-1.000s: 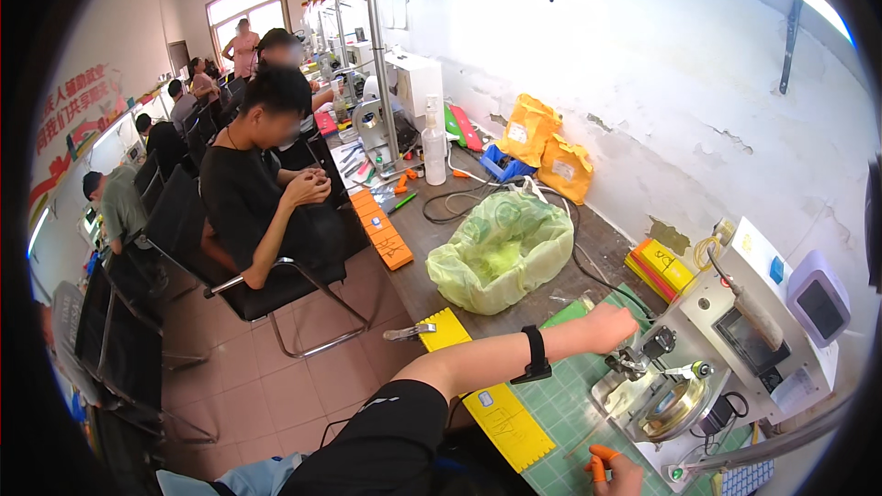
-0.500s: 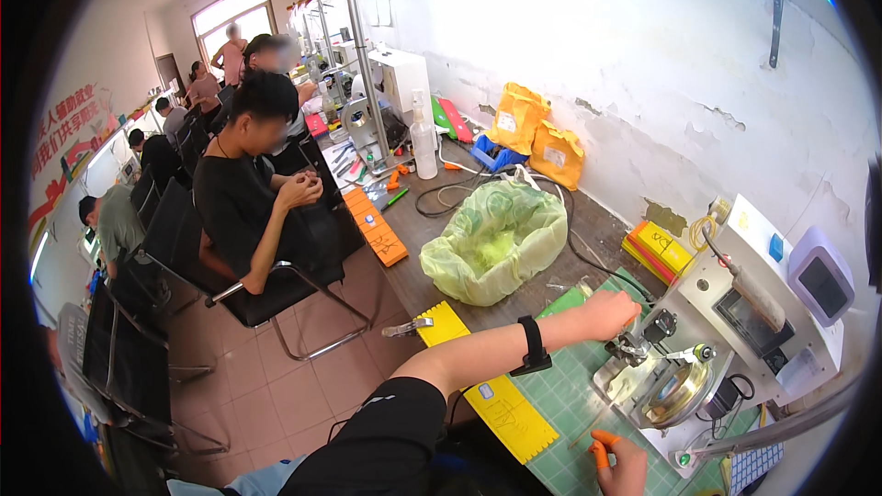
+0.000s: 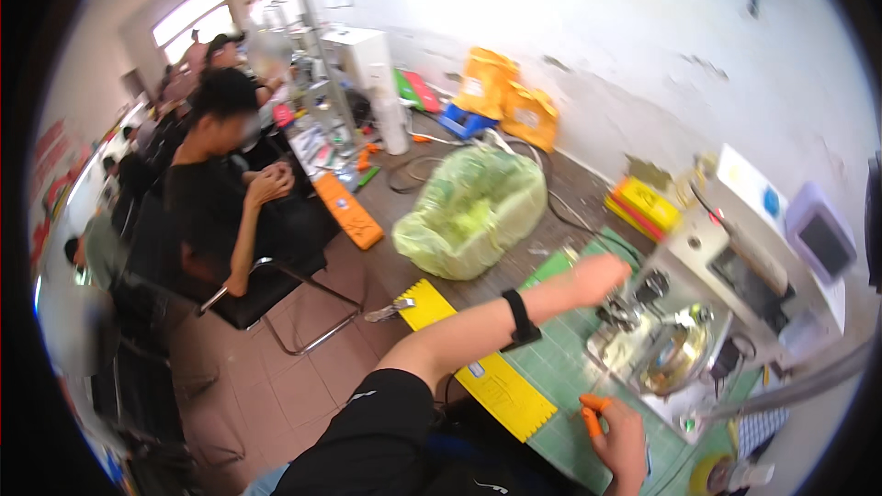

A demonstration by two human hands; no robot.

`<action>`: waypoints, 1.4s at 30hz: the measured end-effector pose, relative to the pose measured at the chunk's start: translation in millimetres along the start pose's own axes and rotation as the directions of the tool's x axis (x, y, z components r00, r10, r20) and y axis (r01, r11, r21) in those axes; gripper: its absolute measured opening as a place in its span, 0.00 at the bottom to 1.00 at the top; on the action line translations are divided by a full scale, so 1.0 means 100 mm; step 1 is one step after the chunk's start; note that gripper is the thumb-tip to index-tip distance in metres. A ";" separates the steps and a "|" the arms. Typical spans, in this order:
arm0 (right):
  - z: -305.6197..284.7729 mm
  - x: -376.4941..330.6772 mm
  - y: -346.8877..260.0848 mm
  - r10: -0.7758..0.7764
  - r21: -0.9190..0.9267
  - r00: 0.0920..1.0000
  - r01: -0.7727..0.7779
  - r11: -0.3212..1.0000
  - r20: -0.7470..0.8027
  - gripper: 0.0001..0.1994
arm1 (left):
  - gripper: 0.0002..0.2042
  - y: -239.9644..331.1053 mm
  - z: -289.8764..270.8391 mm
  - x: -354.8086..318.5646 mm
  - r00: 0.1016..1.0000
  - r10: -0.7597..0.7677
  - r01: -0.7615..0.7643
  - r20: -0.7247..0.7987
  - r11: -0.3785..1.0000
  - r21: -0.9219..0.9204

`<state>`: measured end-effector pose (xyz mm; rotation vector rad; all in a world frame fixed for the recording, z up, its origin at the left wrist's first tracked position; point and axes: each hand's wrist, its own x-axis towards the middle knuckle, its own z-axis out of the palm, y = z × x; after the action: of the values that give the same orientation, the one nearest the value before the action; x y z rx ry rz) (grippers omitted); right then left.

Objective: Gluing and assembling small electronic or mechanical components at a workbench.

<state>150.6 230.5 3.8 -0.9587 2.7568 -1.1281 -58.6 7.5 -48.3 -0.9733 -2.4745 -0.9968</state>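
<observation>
My left hand [image 3: 602, 278] reaches over the green cutting mat [image 3: 570, 363] to the metal fixture [image 3: 627, 310] of a bench machine [image 3: 749, 266]. Its fingers bend downward and are smeared, so its grip cannot be made out. Beside that fixture is a round, shiny metal wheel [image 3: 673, 360]. Lower on the mat, close to its front edge, my right hand [image 3: 620, 438] is closed, orange covers on its fingers. Whatever lies between those fingers is too small or blurred to name. A black band [image 3: 520, 314] circles my left wrist.
A basket lined with a light-green bag [image 3: 473, 211] stands left of the mat. Yellow boards [image 3: 501, 386] line the table edge. Orange packets [image 3: 510, 101] lean at the wall. A bottle [image 3: 740, 476] sits lower right. A seated co-worker [image 3: 230, 174] is at far left.
The view has shifted, so most of the scene sits further left and higher, with blur. My right hand shows more fully. A bottle has come into view at the lower right.
</observation>
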 end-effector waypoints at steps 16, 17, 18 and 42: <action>-0.03 -0.07 0.17 0.097 -0.020 0.995 -0.097 0.995 0.007 0.09 | 0.07 0.07 -0.65 0.14 0.928 -0.310 0.333 0.205 0.939 -0.089; 0.00 -0.07 0.20 0.096 -0.024 0.995 -0.095 0.995 0.011 0.09 | 0.07 0.05 -0.62 0.14 0.928 -0.317 0.337 0.195 0.938 -0.080; 0.00 -0.09 0.19 0.108 -0.045 0.994 -0.107 0.993 0.021 0.09 | 0.07 0.05 -0.59 0.15 0.931 -0.314 0.330 0.185 0.942 -0.067; 0.05 -0.01 0.18 0.142 -0.066 0.989 -0.139 0.988 0.041 0.12 | 0.11 -0.02 -0.67 0.13 0.941 -0.301 0.330 0.158 0.920 -0.211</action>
<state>143.0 238.0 -11.4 -0.7701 2.7872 -0.9920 -67.9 -33.5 5.0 -0.7284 -2.7214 -1.3981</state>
